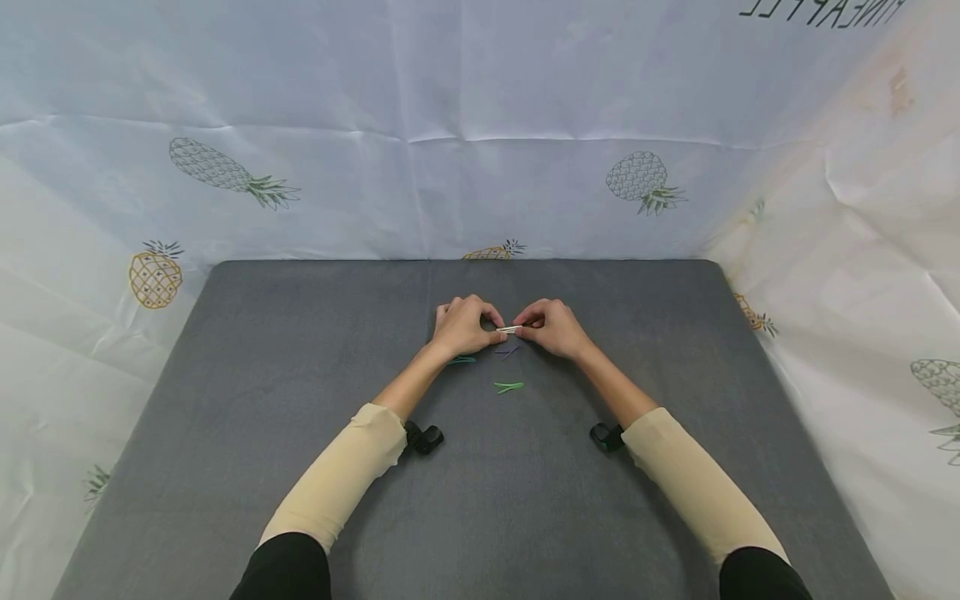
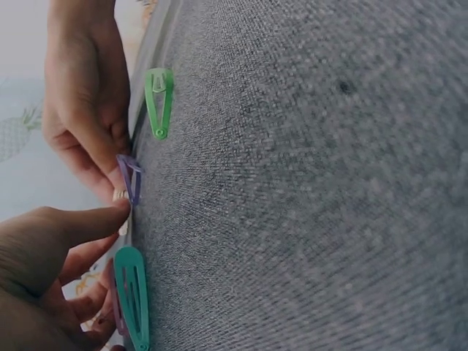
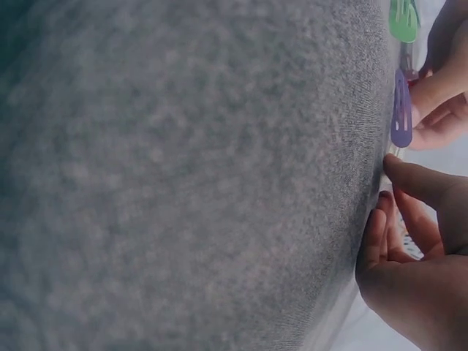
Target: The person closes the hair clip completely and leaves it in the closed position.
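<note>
Above grey mat point(image 1: 300, 417), left hand point(image 1: 461, 327) and right hand point(image 1: 555, 327) grips pinch pale clip point(image 1: 508, 330).

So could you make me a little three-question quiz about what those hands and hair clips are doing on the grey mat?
1. True or false: both hands pinch the same small pale clip.
2. Which clip lies nearest the person? A) green clip B) purple clip C) teal clip
3. What surface do the clips lie on?

Key:
1. True: the left hand and right hand meet on it.
2. A.
3. The grey mat.
</note>
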Demonstrator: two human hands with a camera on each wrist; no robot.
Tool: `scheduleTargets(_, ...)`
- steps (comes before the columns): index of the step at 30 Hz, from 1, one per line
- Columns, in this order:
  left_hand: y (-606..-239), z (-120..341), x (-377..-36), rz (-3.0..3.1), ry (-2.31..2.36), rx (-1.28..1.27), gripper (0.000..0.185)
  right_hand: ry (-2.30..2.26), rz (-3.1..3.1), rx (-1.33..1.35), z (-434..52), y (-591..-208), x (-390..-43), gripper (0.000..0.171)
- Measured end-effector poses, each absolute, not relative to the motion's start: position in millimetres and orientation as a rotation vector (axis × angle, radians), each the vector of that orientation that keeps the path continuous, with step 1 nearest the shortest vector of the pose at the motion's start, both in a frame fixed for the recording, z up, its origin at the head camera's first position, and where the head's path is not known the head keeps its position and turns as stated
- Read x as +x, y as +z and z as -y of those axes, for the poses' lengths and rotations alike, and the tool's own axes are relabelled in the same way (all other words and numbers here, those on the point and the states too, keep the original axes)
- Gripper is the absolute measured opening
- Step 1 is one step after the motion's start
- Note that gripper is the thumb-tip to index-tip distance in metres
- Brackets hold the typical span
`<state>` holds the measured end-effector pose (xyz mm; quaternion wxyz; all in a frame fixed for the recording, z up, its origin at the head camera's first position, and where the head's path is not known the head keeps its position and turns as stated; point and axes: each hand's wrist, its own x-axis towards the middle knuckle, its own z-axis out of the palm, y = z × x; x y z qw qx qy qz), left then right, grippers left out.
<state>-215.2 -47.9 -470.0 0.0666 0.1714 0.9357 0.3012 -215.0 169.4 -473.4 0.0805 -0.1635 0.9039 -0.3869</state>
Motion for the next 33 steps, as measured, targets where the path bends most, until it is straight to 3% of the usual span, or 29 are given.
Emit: scheduleTargets(33,-453.8,45.3,-209.9,-2.781,1.297,0.463,0.009,-1.454,-2.69,-0.478,-162.5,-461.4,-212.2,0.016)
